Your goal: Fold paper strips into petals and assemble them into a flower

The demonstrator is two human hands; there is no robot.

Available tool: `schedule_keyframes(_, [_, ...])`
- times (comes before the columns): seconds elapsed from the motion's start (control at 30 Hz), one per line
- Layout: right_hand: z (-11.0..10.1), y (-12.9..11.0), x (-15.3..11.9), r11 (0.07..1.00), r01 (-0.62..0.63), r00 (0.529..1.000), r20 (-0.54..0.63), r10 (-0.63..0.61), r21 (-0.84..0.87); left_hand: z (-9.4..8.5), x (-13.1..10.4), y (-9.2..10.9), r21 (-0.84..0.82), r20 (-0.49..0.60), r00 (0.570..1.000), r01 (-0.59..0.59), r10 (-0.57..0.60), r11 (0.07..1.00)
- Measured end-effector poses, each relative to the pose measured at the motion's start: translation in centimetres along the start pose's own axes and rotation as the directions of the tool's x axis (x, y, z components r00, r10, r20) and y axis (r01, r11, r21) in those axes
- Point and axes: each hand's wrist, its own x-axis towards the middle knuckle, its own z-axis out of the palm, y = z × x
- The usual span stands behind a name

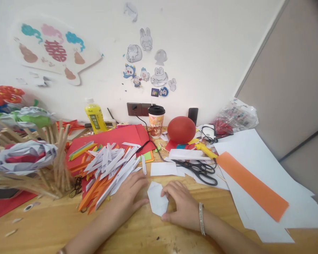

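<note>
A small white piece of paper with cut or folded corners (157,199) lies on the wooden table in front of me. My right hand (184,206), with a sparkling bracelet at the wrist, grips its right edge between curled fingers and thumb. To the paper's left rests my left hand (132,192), open, fingers stretched out, its thumb pointing at the paper's edge. Beyond the left hand is a heap of folded white and orange paper strips (108,165). Black-handled scissors (201,169) and a white paper rectangle (163,168) are behind the right hand.
Wooden sticks and folded-paper shapes (29,155) crowd the left side. At the back stand a yellow bottle (95,116), a paper cup (156,123) and a red balloon (181,129). A yellow glue gun (206,150), an orange strip (254,187) and white sheets (288,197) lie right.
</note>
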Motion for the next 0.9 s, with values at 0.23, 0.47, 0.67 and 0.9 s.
schedule_keyframes(0.23, [-2.7, 1.3, 0.4, 0.987, 0.149, 0.989, -0.020, -0.150, -0.056, 0.3, 0.0, -0.7, 0.109, 0.028, 0.952, -0.305, 0.304, 0.946])
schedule_keyframes(0.47, [-2.4, 1.8, 0.6, 0.862, 0.360, 0.927, 0.034, -0.373, -0.357, 0.1, 0.0, 1.2, 0.161, 0.062, 0.969, -0.245, 0.238, 0.956])
schedule_keyframes(0.67, [-1.9, 1.7, 0.8, 0.774, 0.432, 0.880, 0.026, -0.475, -0.463, -0.2, 0.1, 1.4, 0.140, 0.098, 0.965, -0.254, 0.242, 0.957])
schedule_keyframes(0.9, [-1.1, 1.0, 0.5, 0.889, 0.293, 0.936, -0.085, -0.343, -0.353, 0.0, 0.6, 1.5, 0.079, 0.070, 0.989, -0.135, 0.130, 0.988])
